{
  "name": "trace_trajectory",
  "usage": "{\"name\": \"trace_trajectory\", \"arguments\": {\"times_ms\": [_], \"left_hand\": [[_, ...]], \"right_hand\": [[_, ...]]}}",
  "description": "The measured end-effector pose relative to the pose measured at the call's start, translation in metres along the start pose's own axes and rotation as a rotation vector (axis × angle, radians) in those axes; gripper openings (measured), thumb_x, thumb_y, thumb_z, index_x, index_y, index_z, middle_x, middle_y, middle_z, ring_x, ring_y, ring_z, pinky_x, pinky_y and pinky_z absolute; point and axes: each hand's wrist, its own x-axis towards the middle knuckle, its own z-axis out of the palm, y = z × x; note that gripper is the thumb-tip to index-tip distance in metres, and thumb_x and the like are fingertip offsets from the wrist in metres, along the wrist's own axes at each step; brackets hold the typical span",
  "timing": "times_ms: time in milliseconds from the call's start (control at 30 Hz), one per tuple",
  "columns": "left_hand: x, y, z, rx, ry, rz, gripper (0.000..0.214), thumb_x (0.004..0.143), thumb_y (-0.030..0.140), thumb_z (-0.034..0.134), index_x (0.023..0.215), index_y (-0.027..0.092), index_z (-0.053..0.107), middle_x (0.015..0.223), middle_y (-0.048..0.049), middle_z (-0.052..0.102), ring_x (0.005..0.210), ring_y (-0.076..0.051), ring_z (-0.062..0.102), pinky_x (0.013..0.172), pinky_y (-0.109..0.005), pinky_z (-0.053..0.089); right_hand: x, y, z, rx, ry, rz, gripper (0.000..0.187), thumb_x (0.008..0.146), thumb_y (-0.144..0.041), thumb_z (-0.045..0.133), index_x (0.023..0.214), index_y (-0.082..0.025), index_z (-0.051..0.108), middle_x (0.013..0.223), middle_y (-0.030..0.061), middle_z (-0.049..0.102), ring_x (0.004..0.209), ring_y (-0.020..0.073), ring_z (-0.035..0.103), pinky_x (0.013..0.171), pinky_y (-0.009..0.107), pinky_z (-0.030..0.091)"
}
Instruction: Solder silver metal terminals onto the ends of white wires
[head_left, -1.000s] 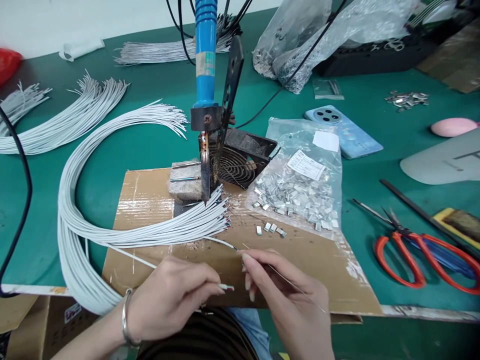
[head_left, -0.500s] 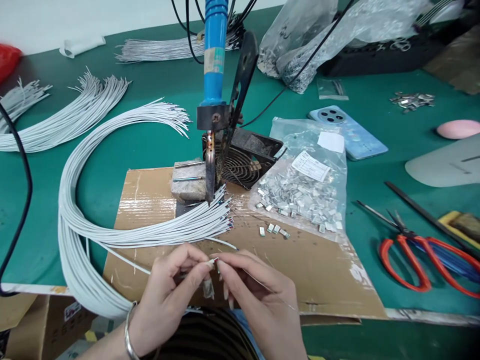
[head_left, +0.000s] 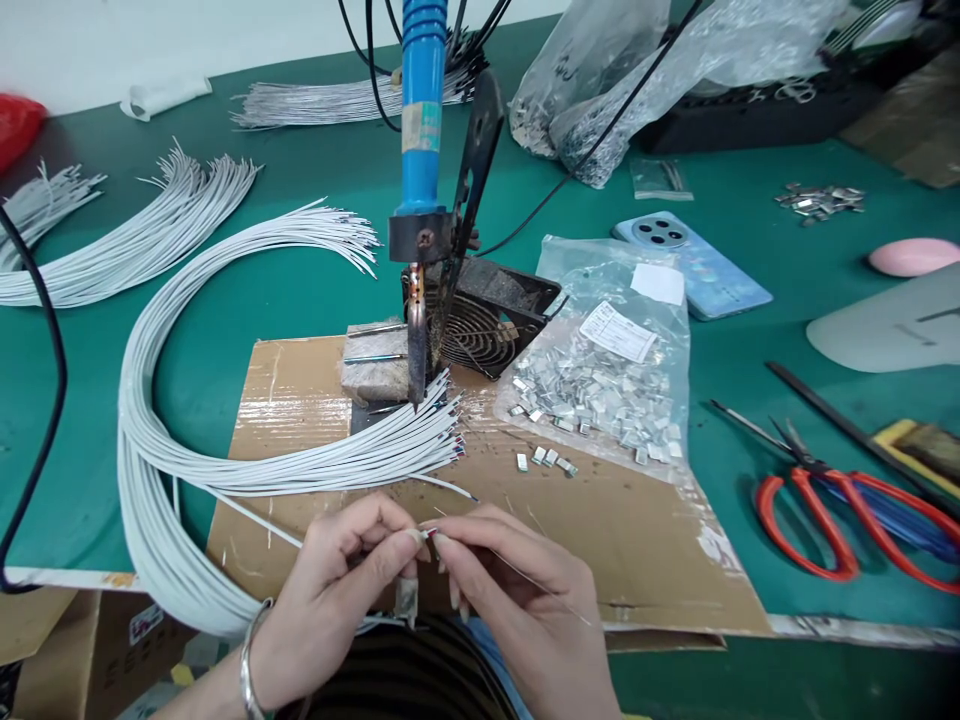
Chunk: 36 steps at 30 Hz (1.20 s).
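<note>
Left hand (head_left: 334,590) on thin white wire (head_left: 255,518)

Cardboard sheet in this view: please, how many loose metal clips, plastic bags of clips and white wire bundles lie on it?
Loose metal clips: 4
Plastic bag of clips: 1
White wire bundle: 1
Total: 6

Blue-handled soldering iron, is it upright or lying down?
Upright: the blue-handled soldering iron is clamped in a black metal stand, its tip pointing down at the white wire bundle.
</note>
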Motion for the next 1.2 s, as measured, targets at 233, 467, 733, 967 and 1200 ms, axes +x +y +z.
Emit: {"name": "trace_trajectory", "arguments": {"times_ms": [233,467,733,967,1200], "left_hand": [[0.000,0.001,0.002,0.060,0.035,0.064,0.032,0.099,0.042,0.059,0.080,0.018,0.062,0.065,0.0029,0.054,0.057,-0.011,0.039,0.050,-0.022,0.030],[0.001,-0.001,0.005,0.199,0.108,0.126,0.026,0.096,0.037,0.062,0.079,0.018,0.063,0.065,0.0021,0.055,0.058,-0.013,0.046,0.055,-0.023,0.038],[0.000,-0.003,0.003,0.121,0.026,0.076,0.030,0.097,0.041,0.061,0.079,0.018,0.060,0.063,0.0025,0.055,0.058,-0.012,0.046,0.054,-0.023,0.036],[0.000,0.000,0.000,0.107,-0.029,0.059,0.032,0.098,0.041,0.061,0.076,0.018,0.059,0.064,0.0021,0.054,0.060,-0.012,0.043,0.055,-0.023,0.034],[0.001,0.000,0.001,0.124,-0.014,0.021,0.031,0.096,0.040,0.062,0.075,0.018,0.055,0.062,0.0036,0.050,0.058,-0.011,0.040,0.052,-0.021,0.032]], "right_hand": [[-0.001,-0.005,0.006,0.070,0.078,0.080,0.012,0.085,-0.025,0.076,0.089,-0.030,0.087,0.070,0.0012,0.068,0.056,0.0109,0.057,0.052,0.021,0.044],[-0.002,-0.008,0.008,0.096,0.095,0.150,0.010,0.083,-0.030,0.077,0.086,-0.026,0.086,0.067,0.0003,0.063,0.054,0.0109,0.052,0.050,0.022,0.041],[0.000,-0.007,0.006,0.210,0.047,0.298,0.019,0.078,-0.039,0.081,0.075,-0.021,0.083,0.060,-0.0022,0.059,0.045,0.0069,0.049,0.044,0.019,0.042],[0.002,-0.014,0.000,0.145,0.025,0.280,0.009,0.073,-0.025,0.083,0.065,-0.020,0.081,0.055,-0.0026,0.060,0.042,0.0070,0.052,0.043,0.019,0.039],[0.002,-0.023,-0.004,0.009,-0.039,0.198,0.010,0.080,-0.024,0.076,0.076,-0.025,0.085,0.058,-0.0015,0.061,0.050,0.0092,0.052,0.049,0.022,0.037]]}}
